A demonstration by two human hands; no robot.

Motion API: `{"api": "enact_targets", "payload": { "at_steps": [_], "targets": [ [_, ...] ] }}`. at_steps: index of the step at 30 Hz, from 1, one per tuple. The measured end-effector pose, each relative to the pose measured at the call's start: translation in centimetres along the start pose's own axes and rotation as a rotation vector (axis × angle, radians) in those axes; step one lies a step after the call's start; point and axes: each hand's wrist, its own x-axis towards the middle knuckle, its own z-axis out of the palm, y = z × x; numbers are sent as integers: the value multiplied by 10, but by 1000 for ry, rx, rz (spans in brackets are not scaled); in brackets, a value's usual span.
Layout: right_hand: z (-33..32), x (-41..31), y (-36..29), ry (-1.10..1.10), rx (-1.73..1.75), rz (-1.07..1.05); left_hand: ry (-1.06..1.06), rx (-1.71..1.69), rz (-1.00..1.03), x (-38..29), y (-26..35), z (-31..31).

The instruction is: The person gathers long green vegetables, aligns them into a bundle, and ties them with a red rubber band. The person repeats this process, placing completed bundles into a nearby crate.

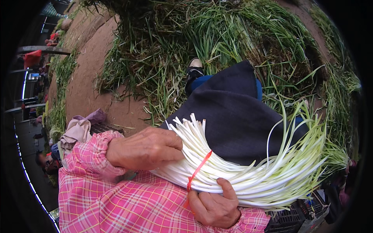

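Observation:
A bundle of long white stalks with pale yellow-green leaves, likely blanched garlic chives [242, 177], lies curved across my lap. A red tie [199, 169] circles it near the cut ends and has a small knot on the near side. My left hand [148, 148] presses on the stalks at the cut-end side, fingers together over them. Under the near edge of the bundle, my right hand [215, 204] curls against the stalks beside the knot, thumb raised along them; loose tie ends hang by its fingers. A dark apron [239, 125] covers my legs.
Heaps of green leafy stalks [227, 38] lie around my shoe [195, 65] on the brown ground. Black plastic crates [285, 220] stand at lower right. Crumpled cloths [77, 132] rest on another crate at left. Other people [48, 161] are farther off at the left rim.

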Motion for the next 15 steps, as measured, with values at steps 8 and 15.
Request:
{"api": "enact_targets", "payload": {
  "at_steps": [8,15],
  "targets": [
    [-4,1,-2,-47,7,27,-5,52,13,3,-1,9],
    [-2,0,0,-6,10,4,109,-258,-110,0,-2,11]
  ]
}}
